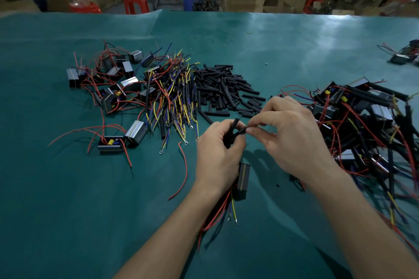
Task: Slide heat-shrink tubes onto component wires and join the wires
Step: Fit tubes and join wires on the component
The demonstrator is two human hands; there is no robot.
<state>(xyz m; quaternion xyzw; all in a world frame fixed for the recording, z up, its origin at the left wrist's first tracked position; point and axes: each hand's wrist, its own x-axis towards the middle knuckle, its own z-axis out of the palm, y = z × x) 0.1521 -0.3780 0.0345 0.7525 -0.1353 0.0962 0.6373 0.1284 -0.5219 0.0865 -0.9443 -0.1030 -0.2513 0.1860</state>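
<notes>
A teal mat covers the whole work table, faintly creased and shining under overhead light toward 12 o'clock.

Nearest the person, two bare forearms reach in from 6 o'clock. The left hand is curled round two black heat-shrink tubes that stick up from its fist, and below its wrist hangs one boxed component whose red, yellow and blue wires trail back toward 6 o'clock. The right hand pinches the tip of one tube between thumb and forefinger, its other fingers loosely bent. The work sits at the centre of the mat, just in front of the tube pile.

At 9 o'clock two loose components lie touching, with long red leads. One stray red wire curves beside the left hand.

Further out, at 12 o'clock, a heap of cut black tubes lies too dense to count. Just to its left is a bundle of multicoloured leads with ring terminals, then at 10 o'clock a scatter of about a dozen components. At 3 o'clock is a tangled pile of finished units; a smaller cluster sits at 2 o'clock.

Beyond the table edge the room shows five or so red plastic stools, cardboard boxes, one blue crate and blurred people at far benches.
</notes>
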